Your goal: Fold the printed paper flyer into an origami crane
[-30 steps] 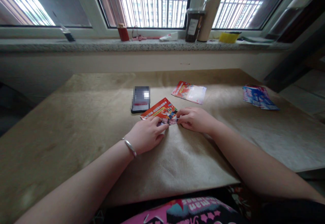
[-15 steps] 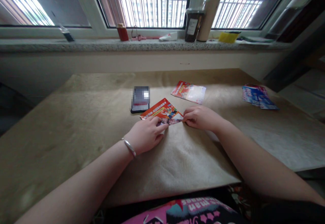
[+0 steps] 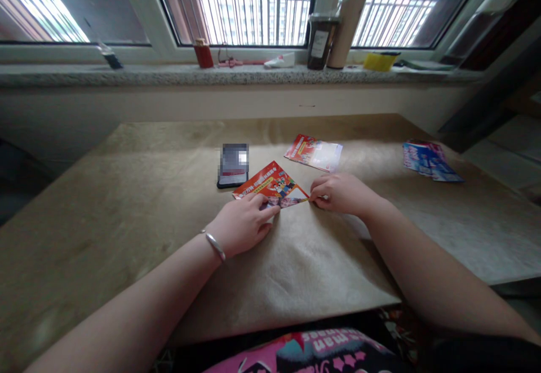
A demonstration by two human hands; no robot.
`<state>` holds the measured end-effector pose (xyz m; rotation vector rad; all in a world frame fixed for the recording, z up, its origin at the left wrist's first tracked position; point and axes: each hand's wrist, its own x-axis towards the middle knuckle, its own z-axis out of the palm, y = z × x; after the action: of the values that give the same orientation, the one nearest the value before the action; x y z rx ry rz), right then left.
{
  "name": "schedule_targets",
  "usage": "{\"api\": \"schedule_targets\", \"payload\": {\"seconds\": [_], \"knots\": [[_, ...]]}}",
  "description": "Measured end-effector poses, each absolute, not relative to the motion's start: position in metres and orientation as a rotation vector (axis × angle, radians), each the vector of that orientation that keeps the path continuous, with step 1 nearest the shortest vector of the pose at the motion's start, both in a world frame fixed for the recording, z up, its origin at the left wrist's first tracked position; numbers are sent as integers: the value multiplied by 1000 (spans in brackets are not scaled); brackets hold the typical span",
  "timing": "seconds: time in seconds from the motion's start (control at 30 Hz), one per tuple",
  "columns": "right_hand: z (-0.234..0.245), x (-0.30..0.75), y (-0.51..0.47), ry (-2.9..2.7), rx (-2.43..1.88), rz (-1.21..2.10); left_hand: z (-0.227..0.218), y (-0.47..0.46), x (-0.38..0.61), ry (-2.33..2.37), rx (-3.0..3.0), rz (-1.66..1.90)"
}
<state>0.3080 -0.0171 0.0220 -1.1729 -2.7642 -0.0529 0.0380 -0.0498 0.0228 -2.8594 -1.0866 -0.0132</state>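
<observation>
A red printed paper leaflet (image 3: pixel 270 184), folded to a roughly triangular shape, lies on the brown tabletop in front of me. My left hand (image 3: pixel 243 223), with a silver bangle at the wrist, rests on its lower left part, fingers stretched out and pressing it down. At the right corner of the leaflet, the fingertips of my right hand (image 3: pixel 333 192) are pinched together on the paper's tip. Part of the lower edge is hidden under the left fingers. Just behind the leaflet's left end lies a phone (image 3: pixel 234 165).
Another red and white leaflet (image 3: pixel 315 152) lies further back. Blue and pink leaflets (image 3: pixel 431 161) are fanned out at the right. On the stone windowsill (image 3: pixel 160 75) stand a red container (image 3: pixel 203 54), a dark lidded jar (image 3: pixel 321 43), a cardboard tube (image 3: pixel 344 23) and a yellow item (image 3: pixel 379 61).
My right hand has shifted slightly to the right, and more of the leaflet's right corner shows, with a pale patch now visible. The left hand has stayed in place.
</observation>
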Motion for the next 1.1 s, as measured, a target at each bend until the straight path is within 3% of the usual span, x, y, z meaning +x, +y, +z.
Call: {"api": "schedule_targets", "payload": {"seconds": [0.8, 1.1], "knots": [[20, 317, -15, -2667, -1375, 41, 21, -49, 36, -1064, -2877, -62], [10, 282, -25, -2508, -1315, 54, 15, -40, 29, -1024, -2939, -233]]}}
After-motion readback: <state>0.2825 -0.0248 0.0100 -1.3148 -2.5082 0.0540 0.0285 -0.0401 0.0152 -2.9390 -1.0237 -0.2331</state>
